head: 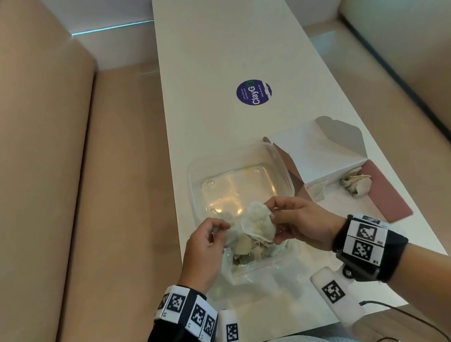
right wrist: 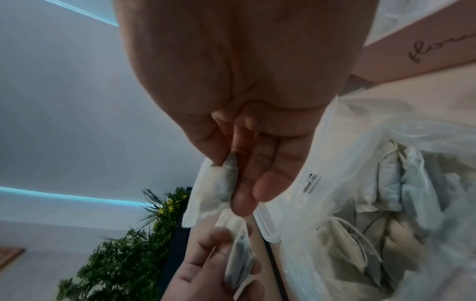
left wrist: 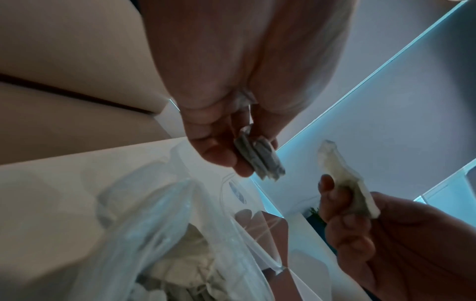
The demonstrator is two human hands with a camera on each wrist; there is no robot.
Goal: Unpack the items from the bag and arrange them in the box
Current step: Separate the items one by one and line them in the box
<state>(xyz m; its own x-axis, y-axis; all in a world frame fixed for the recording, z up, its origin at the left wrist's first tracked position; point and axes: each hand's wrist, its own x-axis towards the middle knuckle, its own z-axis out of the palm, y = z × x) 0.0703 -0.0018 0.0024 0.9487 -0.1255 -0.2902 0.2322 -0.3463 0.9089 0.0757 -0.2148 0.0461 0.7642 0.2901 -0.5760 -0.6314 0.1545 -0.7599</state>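
A clear plastic bag (head: 250,266) holding several tea bags lies on the white table (head: 215,55) near its front edge. Just above it, my left hand (head: 221,228) pinches a greyish tea bag (head: 229,233). My right hand (head: 273,217) pinches a pale tea bag (head: 256,221), and the two bags are close together. An empty clear plastic container (head: 237,180) stands right behind the hands. The left wrist view shows the grey tea bag (left wrist: 260,160) between thumb and fingers. In the right wrist view the pale tea bag (right wrist: 208,195) hangs from my fingertips over the plastic bag (right wrist: 386,213).
An open white and pink cardboard box (head: 327,152) sits to the right of the container, with crumpled tea bags (head: 356,180) beside its pink flap (head: 386,199). A purple round sticker (head: 253,92) marks the table's middle. Beige benches flank the table.
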